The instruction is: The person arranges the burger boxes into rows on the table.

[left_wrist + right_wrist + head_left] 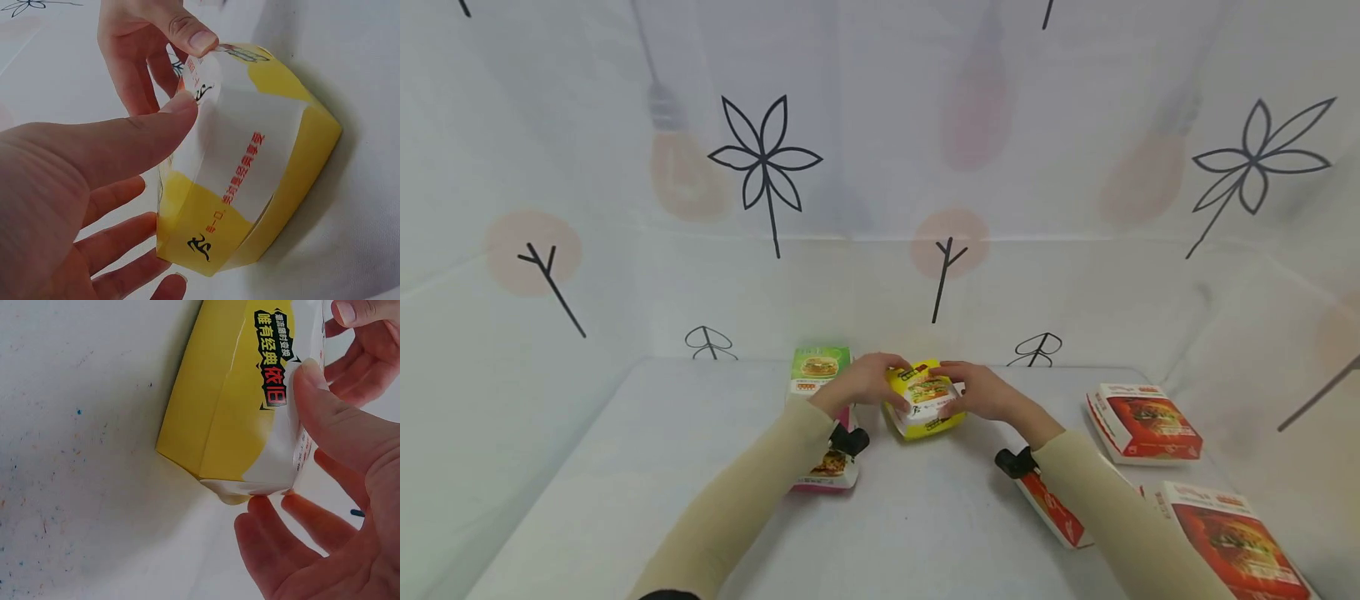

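A yellow-and-white burger box (928, 400) with a printed burger on its lid is held between both hands near the table's back edge. My left hand (868, 383) grips its left side; in the left wrist view the thumb (178, 115) presses the box's near edge and the fingers reach round the side. From the right, my right hand (988, 393) holds the box, its thumb (312, 381) on the edge and fingertips at the end face. Whether the base touches the table cannot be told.
Left of the hands lie a green-and-white burger box (820, 367) and a pink-edged box (829, 471), partly behind the left forearm. On the right are red burger boxes, one at the back (1146, 423), one in front (1240, 542) and one under the right forearm (1060, 512). A patterned curtain (865, 283) stands behind.
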The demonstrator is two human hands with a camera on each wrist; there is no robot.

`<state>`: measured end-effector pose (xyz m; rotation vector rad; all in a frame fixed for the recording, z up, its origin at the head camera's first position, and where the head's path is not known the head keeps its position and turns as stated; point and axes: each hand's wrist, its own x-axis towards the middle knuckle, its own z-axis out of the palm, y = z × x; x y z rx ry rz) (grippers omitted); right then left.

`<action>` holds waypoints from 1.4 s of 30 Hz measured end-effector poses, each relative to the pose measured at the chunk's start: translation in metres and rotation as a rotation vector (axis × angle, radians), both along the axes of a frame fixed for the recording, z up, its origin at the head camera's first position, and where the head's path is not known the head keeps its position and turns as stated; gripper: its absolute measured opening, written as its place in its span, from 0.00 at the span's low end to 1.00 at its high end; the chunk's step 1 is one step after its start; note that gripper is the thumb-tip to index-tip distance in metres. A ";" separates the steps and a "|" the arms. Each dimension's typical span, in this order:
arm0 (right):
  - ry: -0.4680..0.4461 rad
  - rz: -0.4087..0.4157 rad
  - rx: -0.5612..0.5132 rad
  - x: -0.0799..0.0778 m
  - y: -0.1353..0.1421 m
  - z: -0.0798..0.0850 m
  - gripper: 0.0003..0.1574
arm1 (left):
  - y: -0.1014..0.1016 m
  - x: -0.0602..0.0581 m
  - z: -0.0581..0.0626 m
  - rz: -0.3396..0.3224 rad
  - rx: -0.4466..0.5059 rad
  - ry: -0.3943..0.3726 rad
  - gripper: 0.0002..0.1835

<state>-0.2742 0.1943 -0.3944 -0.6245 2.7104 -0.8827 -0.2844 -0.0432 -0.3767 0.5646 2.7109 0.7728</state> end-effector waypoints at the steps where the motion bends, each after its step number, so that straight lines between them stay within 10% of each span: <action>1: -0.006 -0.006 -0.002 0.001 -0.001 0.000 0.43 | 0.000 0.000 0.000 -0.006 0.003 -0.001 0.35; 13: -0.038 -0.120 0.035 0.008 -0.014 0.000 0.45 | 0.005 0.002 -0.003 -0.053 -0.028 0.039 0.38; 42: -0.031 -0.179 -0.018 0.001 -0.024 -0.007 0.46 | 0.005 0.000 -0.006 0.065 -0.087 0.108 0.36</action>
